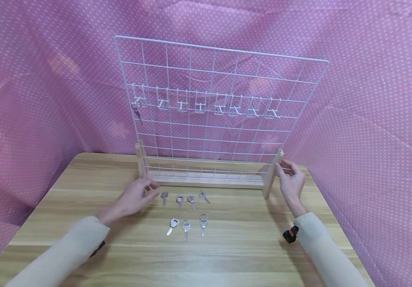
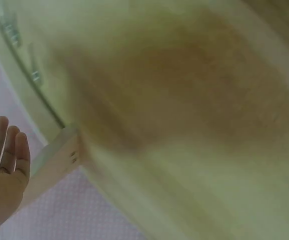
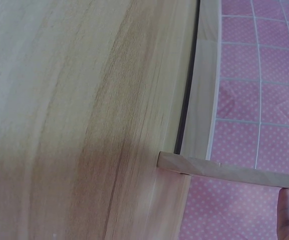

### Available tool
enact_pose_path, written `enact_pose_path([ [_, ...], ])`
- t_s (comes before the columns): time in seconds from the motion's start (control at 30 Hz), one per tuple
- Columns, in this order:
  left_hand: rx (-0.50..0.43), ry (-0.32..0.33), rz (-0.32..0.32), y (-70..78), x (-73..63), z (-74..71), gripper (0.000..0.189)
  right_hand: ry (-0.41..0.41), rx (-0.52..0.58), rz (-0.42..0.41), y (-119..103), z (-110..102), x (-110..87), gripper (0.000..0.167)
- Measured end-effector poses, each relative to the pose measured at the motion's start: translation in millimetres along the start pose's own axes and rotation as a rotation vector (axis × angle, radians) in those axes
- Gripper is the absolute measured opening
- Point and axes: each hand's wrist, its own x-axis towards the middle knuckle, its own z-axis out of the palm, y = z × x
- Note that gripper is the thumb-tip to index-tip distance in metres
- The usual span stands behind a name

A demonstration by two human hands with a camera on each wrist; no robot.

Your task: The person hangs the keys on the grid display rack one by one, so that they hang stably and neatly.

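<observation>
Seven loose keys (image 1: 186,226) lie on the table (image 1: 234,255) in front of the rack (image 1: 206,184), four in a row near its base and three in a row farther out; an eighth, the hanging key (image 1: 138,115), is on the hook at the rack's left end. The right hand (image 1: 292,181) rests its fingertips against the outside of the rack's right foot without wrapping round it. The left hand (image 1: 138,195), fingers loosely extended and grasping nothing, is just beside the rack's left foot; whether it touches the wood is unclear.

The likeliest trouble, I judge, is a shove: uneven pressure on the feet could twist the rack or slide it into the near row, pushing those keys together. A sharp jolt might set the hanging key swinging, or work it off its hook (image 1: 138,99). The seven other hooks look simply hung over the rack's wires, so a knock could skew them. The left hand's fingers are also near the leftmost loose key, and a careless sweep could scatter it.
</observation>
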Motion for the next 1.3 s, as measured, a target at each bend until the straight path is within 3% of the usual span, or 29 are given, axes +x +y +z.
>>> enact_pose_path([
  [0.17, 0.058, -0.054, -0.002, -9.0, 0.1, 16.8, 0.026, 0.007, 0.003, -0.015, 1.2, -0.1, -1.4, 0.028],
  [0.53, 0.15, -0.079, 0.016, -15.2, 4.6, 35.9, 0.027, -0.009, -0.004, -0.019, 1.3, 0.8, -1.0, 0.028],
  [0.83, 0.181, -0.092, 0.017, -14.7, 7.1, 38.0, 0.022, -0.004, -0.028, -0.008, -0.3, 0.6, -1.3, 0.029],
  [1.1, 0.216, -0.06, 0.042, -13.3, 7.9, 38.7, 0.017, -0.024, -0.035, -0.023, -29.3, 0.2, -11.4, 0.029],
  [1.3, 0.198, -0.048, 0.047, -12.8, 8.8, 37.6, 0.01, -0.022, -0.053, -0.027, -33.0, -0.3, -12.6, 0.028],
])
